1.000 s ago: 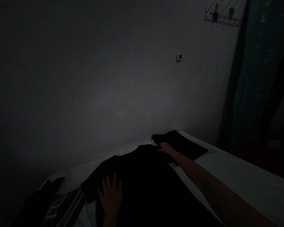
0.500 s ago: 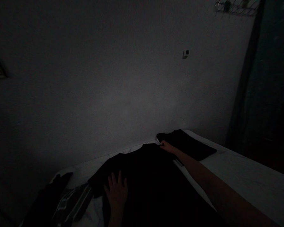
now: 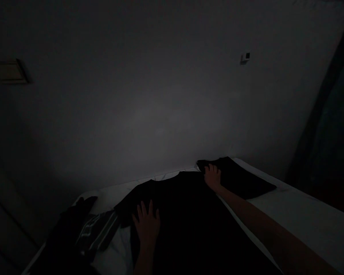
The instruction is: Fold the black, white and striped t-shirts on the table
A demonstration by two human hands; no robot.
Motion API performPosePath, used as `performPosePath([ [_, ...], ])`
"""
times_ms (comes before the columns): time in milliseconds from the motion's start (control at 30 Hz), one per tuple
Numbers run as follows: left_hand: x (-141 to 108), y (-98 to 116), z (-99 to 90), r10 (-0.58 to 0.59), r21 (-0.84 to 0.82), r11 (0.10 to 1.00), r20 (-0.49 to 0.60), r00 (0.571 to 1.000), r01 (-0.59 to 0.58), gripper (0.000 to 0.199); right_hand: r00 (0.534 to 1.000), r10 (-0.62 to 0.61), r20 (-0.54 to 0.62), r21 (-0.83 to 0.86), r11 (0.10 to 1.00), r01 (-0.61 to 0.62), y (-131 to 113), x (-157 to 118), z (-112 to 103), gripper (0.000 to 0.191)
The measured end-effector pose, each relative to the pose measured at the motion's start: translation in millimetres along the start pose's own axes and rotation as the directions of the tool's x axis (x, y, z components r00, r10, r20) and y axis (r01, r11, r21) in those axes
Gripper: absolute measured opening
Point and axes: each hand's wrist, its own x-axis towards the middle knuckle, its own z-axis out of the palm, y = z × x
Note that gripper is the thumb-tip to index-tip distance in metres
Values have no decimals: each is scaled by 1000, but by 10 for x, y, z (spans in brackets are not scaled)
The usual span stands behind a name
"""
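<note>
A black T-shirt (image 3: 183,202) lies spread flat on a white-sheeted bed (image 3: 298,214), its collar toward the wall. My left hand (image 3: 146,225) rests palm down on the shirt's near-left part, fingers apart, gripping nothing. My right hand (image 3: 212,177) sits at the shirt's far right shoulder, fingers spread, touching the edge of a folded black garment (image 3: 240,179). That garment lies behind the shirt, and the hand holds no visible fold of either. The low light hides the shirt's sleeves and hem.
A striped dark cloth (image 3: 97,231) and a dark heap of fabric (image 3: 65,225) lie at the bed's left side. A wall (image 3: 160,114) runs along the bed's far edge, with a small white fitting (image 3: 245,57) on it. A dark curtain (image 3: 329,114) hangs at right.
The view has turned left, so everything sits further right in the frame. My right hand has come off the collar area and now spreads its fingers by the folded garment. My left hand stays on the shirt.
</note>
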Motion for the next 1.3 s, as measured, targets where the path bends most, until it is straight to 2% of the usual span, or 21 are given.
performPosePath([
  [100,-10,1,12,-12,-49,999,5,1000,13,49,968,-228,109,19,974,228,-236,-269,157,50],
  [200,-30,0,18,-20,-115,993,24,1000,22,50,881,-384,277,65,922,381,-238,-552,362,60],
  [300,-49,-3,14,-36,-175,984,30,999,41,51,830,-436,349,70,895,440,-108,-665,493,61],
  [367,-59,-4,2,-51,-211,976,33,998,57,51,834,-416,362,34,900,435,-113,-636,482,60],
  [433,-70,-2,-13,-62,-247,967,37,997,69,52,861,-370,348,-18,916,401,-280,-582,379,56],
  [467,-75,0,-20,-67,-263,962,38,997,75,53,867,-370,334,-11,918,396,-430,-561,305,54],
  [533,-83,5,-27,-73,-285,955,41,996,81,54,839,-450,306,96,891,444,-848,-543,150,47],
  [633,-84,11,-23,-73,-291,953,35,997,81,54,686,-668,289,328,743,584,-1666,-585,29,41],
  [800,-71,-23,46,-41,-288,956,54,998,55,53,467,-848,251,495,527,691,-3036,-844,160,44],
  [867,-63,-46,115,15,-279,960,81,997,8,53,404,-882,241,532,468,706,-3424,-984,234,52],
  [933,-45,-59,187,69,-253,966,86,994,-45,53,367,-897,248,554,442,705,-3667,-1101,293,51],
  [1033,0,-64,213,76,-208,976,59,995,-62,54,364,-893,264,576,449,683,-3794,-1166,362,37],
  [1133,-8,-133,99,112,-236,969,134,985,-78,53,394,-882,258,611,465,641,-3748,-1078,412,23],
  [1200,-117,-272,-13,116,-260,963,177,977,-67,54,426,-873,236,645,469,603,-3674,-960,431,16],
  [1300,-461,-605,-151,-30,-198,979,109,994,52,56,500,-844,192,707,473,527,-3526,-761,443,25],
])
